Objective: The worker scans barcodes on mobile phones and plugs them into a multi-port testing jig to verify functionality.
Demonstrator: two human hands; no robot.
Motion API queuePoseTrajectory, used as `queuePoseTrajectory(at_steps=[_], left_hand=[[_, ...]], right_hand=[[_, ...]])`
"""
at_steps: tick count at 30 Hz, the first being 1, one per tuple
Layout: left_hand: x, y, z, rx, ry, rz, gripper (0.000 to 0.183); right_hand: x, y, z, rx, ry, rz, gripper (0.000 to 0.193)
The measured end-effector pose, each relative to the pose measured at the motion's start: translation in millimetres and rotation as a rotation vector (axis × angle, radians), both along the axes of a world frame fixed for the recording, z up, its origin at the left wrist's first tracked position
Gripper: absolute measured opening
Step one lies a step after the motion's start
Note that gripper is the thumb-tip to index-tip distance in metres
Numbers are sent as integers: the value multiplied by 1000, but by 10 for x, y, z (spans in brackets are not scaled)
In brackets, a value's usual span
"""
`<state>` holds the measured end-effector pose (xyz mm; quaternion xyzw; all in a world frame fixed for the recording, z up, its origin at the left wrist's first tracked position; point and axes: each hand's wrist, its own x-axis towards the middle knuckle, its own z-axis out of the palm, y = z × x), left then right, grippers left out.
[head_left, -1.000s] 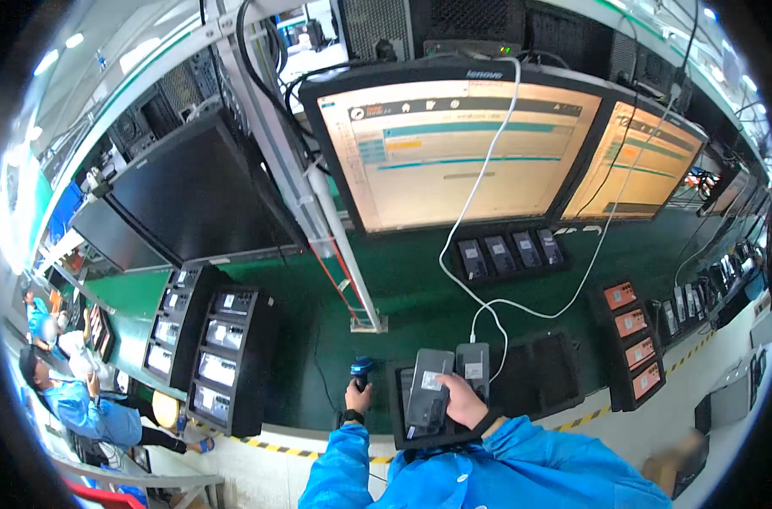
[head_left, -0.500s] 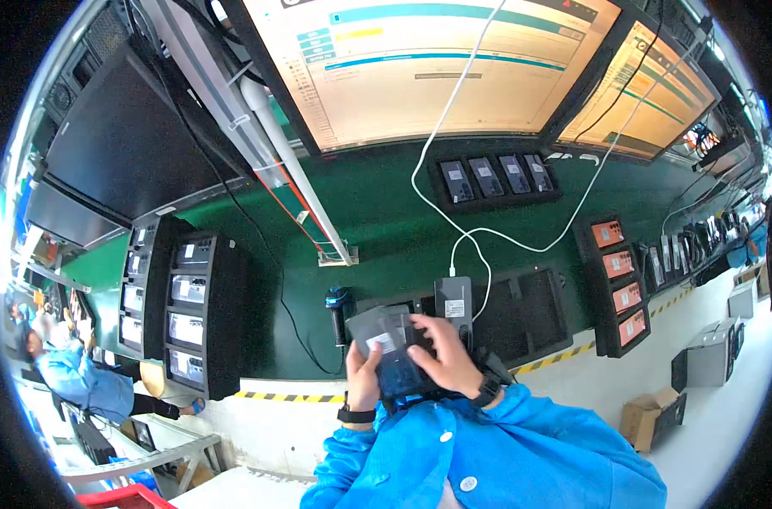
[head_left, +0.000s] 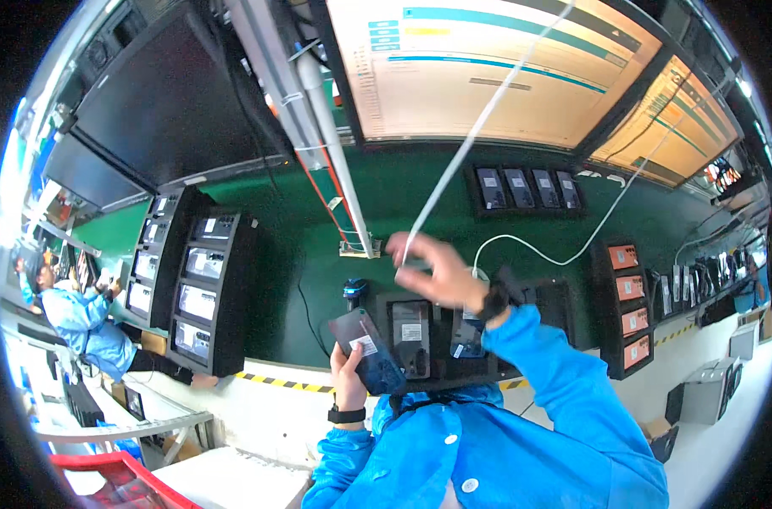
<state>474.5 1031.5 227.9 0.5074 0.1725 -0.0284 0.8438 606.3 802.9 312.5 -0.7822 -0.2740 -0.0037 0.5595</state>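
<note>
My left hand [head_left: 348, 379] grips a dark smartphone [head_left: 379, 363] with a white label on its back, tilted over the bench's front edge. Raised above the bench, my right hand [head_left: 441, 270] has its fingers closed around the lower part of a white cable [head_left: 462, 153] that runs down from the top. The cable's end is hidden at the fingers. Just right of the held phone, another labelled smartphone [head_left: 411, 338] lies in a black tray [head_left: 441, 373]. A further smartphone [head_left: 466, 338] lies partly under my right forearm.
Black racks of phones stand at left [head_left: 206, 297], at the back [head_left: 528, 204] and, with orange phones, at right [head_left: 630, 310]. A handheld scanner [head_left: 354, 291] is beyond my left hand. Monitors [head_left: 496, 68] rise behind. A second white cable [head_left: 564, 261] loops across the bench. Another person [head_left: 89, 327] sits far left.
My right hand has left the phone, moved up and away, and taken hold of the white cable, now pulled straighter. My left hand keeps the phone, shifted slightly left. The view has shifted.
</note>
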Motion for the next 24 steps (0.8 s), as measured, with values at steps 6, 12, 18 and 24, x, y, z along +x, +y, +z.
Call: queuePoseTrajectory(at_steps=[6, 12, 18, 24], left_hand=[[-140, 235, -164, -99, -21, 173, 33], [-226, 367, -109, -83, 6, 121, 30], [-232, 181, -123, -25, 99, 87, 32], [-191, -73, 41, -1, 48, -299, 29]], right_hand=[[-1430, 394, -79, 70, 459, 463, 24], [-2279, -362, -359, 137, 746, 108, 29], [-3207, -1277, -887, 230, 695, -717, 31], [-3982, -1202, -1214, -229, 520, -774, 28]])
